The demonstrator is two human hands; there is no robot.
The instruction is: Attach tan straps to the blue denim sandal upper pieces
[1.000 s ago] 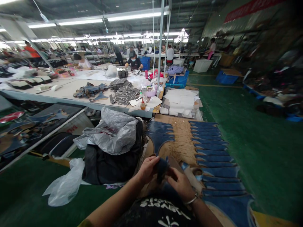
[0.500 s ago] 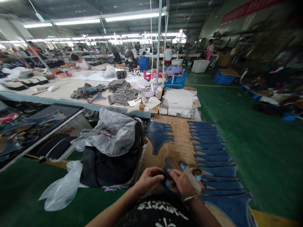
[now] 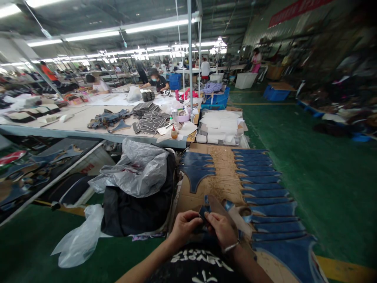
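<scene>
Close to my body, my left hand (image 3: 186, 227) and my right hand (image 3: 222, 228) both pinch a cut blue piece with a tan underside (image 3: 218, 208), perhaps leather. My fingers cover part of it, where its blue edge is bent between them. Just past my right hand, a curled blue-and-tan piece (image 3: 246, 214) lies on the cardboard (image 3: 225, 173). A long row of overlapping blue cut pieces (image 3: 265, 192) runs along the right side of the cardboard. At its far left is a smaller stack of the same blue pieces (image 3: 197, 171).
Left of the cardboard, a grey plastic bag (image 3: 144, 169) rests on black fabric (image 3: 132, 212). Beyond stands a long worktable (image 3: 79, 114) with dark striped pieces (image 3: 151, 122) and a glue bottle (image 3: 173, 133). White sheets (image 3: 220, 124) are stacked at its right. Co-workers sit farther back.
The blue edge between my fingers is turned differently, with a flap now folded up at my left fingertips. My hands stay close together. The whole view has shifted slightly.
</scene>
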